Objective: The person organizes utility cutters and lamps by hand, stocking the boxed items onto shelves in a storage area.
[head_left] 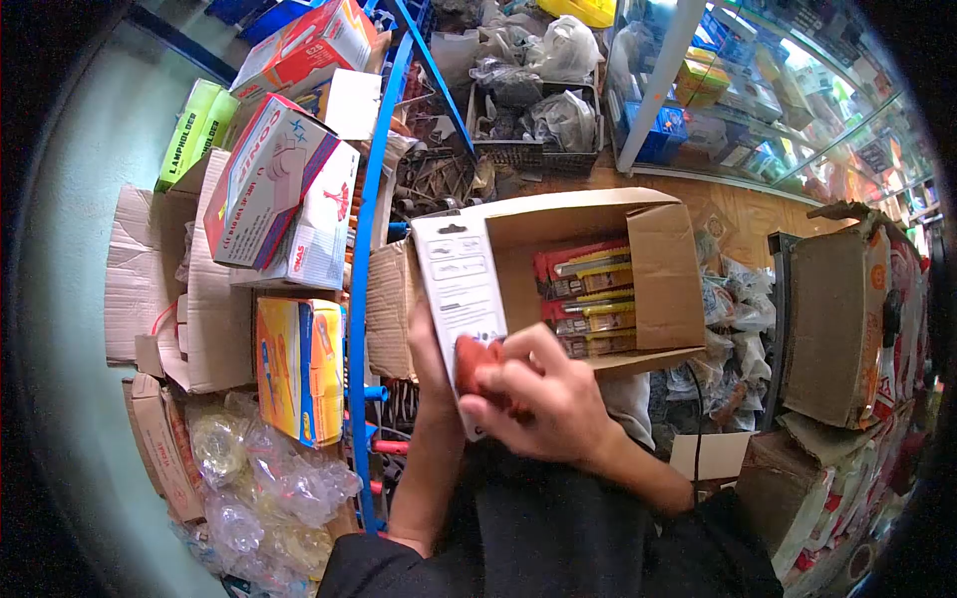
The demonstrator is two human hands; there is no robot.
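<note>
Two-handed grasp on white carded pack: left hand behind, right hand in front, beside open carton.

"LAMPHOLDER" is printed in dark letters on the green boxes, "OKAS" is seen in red on the white box, print on the white card is too small to be read.

The card is white with grey print, the item on it red. The carton is plain brown; its packs red and yellow. The rack is blue.
</note>
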